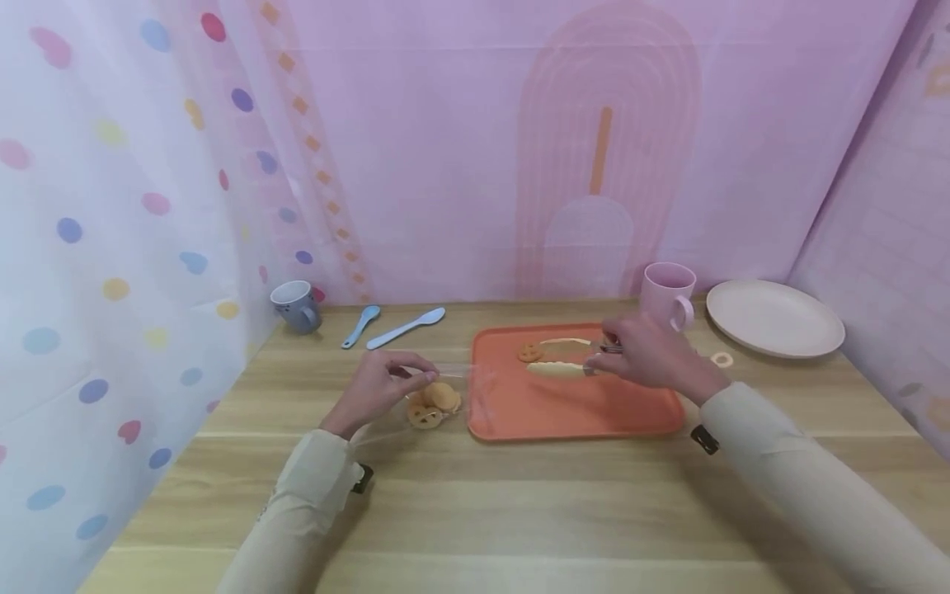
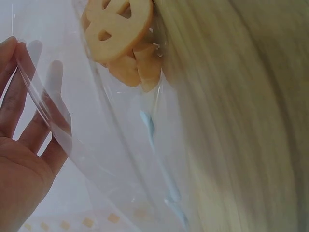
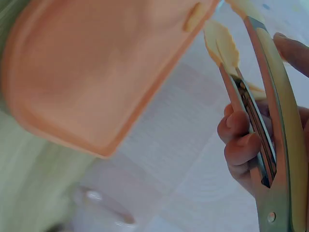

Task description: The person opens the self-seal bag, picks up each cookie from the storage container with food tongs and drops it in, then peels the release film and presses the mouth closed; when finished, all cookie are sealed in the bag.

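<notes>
My left hand (image 1: 382,388) pinches the rim of a clear plastic bag (image 2: 116,150) at the tray's left side. Inside the bag lie several cookies (image 1: 444,398), one of them a round cookie with cut-out holes (image 2: 120,29). Metal tongs (image 3: 285,125) with cream-coloured tips are gripped by my right hand (image 1: 649,355), above the orange tray (image 1: 571,417). The tongs' tips (image 1: 557,370) are spread, with nothing visible between them. Just beyond their left end, a brown cookie with holes (image 1: 529,353) lies on the tray.
A blue-grey mug (image 1: 298,309), a small blue spoon (image 1: 361,327) and a longer light-blue spoon (image 1: 406,328) are at the back left. Behind the tray stands a pink mug (image 1: 666,289). A cream plate (image 1: 775,322) and a small ring-shaped piece (image 1: 721,360) are on the right.
</notes>
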The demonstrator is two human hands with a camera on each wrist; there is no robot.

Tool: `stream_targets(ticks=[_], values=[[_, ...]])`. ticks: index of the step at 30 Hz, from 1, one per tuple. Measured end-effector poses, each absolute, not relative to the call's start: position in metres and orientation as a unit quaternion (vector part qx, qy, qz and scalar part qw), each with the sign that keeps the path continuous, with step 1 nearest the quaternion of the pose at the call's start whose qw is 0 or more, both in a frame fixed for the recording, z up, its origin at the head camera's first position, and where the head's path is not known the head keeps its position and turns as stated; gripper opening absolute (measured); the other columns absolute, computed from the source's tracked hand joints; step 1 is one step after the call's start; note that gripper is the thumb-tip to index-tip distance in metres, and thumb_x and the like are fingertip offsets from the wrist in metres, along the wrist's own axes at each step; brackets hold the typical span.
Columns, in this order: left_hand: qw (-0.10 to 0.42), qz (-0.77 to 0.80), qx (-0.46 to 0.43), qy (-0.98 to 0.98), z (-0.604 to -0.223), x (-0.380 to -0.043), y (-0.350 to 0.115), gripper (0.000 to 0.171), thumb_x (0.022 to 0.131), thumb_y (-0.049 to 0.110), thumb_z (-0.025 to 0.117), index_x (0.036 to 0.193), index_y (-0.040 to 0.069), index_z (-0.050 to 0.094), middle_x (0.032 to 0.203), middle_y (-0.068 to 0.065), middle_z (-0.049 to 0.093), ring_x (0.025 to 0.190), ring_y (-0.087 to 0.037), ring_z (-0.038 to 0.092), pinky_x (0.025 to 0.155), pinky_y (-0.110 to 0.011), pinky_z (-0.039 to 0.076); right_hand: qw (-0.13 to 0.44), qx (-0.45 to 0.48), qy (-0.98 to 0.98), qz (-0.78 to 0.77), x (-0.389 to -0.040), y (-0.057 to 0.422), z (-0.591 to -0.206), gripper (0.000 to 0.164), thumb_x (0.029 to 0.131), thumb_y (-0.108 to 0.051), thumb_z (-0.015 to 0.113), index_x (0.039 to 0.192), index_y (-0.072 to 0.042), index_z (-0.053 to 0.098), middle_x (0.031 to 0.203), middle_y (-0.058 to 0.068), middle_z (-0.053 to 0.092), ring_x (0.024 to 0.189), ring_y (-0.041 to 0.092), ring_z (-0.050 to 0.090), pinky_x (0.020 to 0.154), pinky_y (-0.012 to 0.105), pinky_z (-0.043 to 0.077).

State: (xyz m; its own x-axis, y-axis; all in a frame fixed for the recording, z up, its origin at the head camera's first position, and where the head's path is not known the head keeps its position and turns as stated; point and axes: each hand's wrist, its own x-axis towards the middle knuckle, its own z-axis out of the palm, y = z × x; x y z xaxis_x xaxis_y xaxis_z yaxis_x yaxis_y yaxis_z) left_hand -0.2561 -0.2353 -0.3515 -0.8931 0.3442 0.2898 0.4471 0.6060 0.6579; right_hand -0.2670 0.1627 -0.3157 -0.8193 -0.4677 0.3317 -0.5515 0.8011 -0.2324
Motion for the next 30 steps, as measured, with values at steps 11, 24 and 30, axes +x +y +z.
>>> stream_targets(ticks=[11, 24, 30], values=[[0.065, -0.379, -0.212, -0.898, -0.350, -0.256, -0.238, 0.010, 0.091, 0.020, 0.075, 0.095, 0.012, 0.080, 0.100, -0.002, 0.079, 0.095, -0.016, 0.070, 0.080, -0.026, 0.057, 0.093, 0.248, -0.953, 0.147, -0.300, 0.146, -0.329, 0.049, 0.080, -0.049, 0.080, 0.066, -0.011, 0.052, 0.061, -0.003, 0.047, 0.060, 0.013, 0.042, 0.056, 0.026, 0.032], [0.076, -0.390, -0.219, -0.891, -0.349, -0.255, -0.237, 0.011, 0.089, 0.017, 0.076, 0.095, 0.008, 0.080, 0.100, -0.006, 0.079, 0.088, -0.011, 0.070, 0.076, -0.022, 0.057, 0.135, 0.300, -0.924, 0.194, -0.287, 0.148, -0.327, 0.044, 0.082, -0.034, 0.082, 0.066, -0.012, 0.047, 0.061, -0.005, 0.042, 0.060, 0.011, 0.041, 0.057, 0.024, 0.032], [0.073, -0.385, -0.219, -0.894, -0.349, -0.255, -0.238, 0.011, 0.090, 0.018, 0.075, 0.096, 0.010, 0.080, 0.101, -0.005, 0.079, 0.091, -0.016, 0.071, 0.077, -0.022, 0.057, 0.121, 0.334, -0.907, 0.227, -0.270, 0.142, -0.313, 0.044, 0.081, -0.037, 0.084, 0.065, -0.016, 0.048, 0.060, -0.008, 0.042, 0.059, 0.006, 0.039, 0.056, 0.021, 0.032]])
